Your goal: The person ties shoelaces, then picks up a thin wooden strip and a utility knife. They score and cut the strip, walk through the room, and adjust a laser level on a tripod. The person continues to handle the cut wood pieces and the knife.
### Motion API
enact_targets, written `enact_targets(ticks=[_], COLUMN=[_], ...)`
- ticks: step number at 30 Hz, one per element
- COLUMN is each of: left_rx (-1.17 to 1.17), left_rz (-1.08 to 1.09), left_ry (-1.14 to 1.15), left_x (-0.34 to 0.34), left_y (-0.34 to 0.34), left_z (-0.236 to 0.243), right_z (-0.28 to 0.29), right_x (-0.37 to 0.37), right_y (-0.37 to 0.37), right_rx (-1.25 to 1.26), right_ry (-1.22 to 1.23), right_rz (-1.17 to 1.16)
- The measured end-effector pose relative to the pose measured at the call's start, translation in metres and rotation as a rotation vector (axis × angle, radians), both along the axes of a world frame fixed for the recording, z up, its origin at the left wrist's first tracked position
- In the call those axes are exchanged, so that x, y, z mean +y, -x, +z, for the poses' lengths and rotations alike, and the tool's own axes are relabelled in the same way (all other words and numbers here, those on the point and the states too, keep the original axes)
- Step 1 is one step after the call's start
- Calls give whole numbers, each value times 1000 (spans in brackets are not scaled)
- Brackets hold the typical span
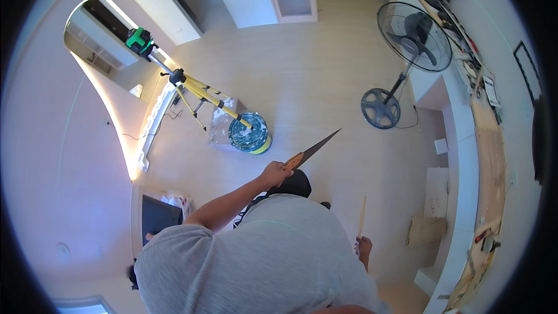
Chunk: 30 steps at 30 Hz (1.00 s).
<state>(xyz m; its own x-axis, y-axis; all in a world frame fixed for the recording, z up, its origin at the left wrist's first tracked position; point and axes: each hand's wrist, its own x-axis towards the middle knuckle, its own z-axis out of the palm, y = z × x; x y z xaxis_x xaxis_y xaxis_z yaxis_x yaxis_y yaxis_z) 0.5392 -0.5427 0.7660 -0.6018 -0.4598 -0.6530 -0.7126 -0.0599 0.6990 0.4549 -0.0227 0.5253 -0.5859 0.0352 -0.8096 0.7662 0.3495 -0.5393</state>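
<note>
Gripping the handsaw [313,150] by its handle [294,161] mid-frame, probably for blade control, the left hand [274,174] is closed while the right hand [364,246], lower right, curls around a wooden strip [362,216].

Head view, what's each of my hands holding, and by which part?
The left hand holds a saw by its orange-brown handle. The right hand holds a thin wooden stick near its lower end.
</note>
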Motion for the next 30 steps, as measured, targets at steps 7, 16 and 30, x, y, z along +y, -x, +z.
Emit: enact_targets(ticks=[7,16,30], left_rx=[61,156,115], left_rz=[158,231,357], left_ry=[140,122,-8], left_x=[-31,-153,-354], left_y=[9,142,250], left_z=[-17,-53,-30], right_z=[28,-7,26], right_x=[-82,-166,-489], right_y=[111,225,428], right_rx=[16,1320,14], right_ry=[-22,-145,-143], right_rz=[228,1409,629])
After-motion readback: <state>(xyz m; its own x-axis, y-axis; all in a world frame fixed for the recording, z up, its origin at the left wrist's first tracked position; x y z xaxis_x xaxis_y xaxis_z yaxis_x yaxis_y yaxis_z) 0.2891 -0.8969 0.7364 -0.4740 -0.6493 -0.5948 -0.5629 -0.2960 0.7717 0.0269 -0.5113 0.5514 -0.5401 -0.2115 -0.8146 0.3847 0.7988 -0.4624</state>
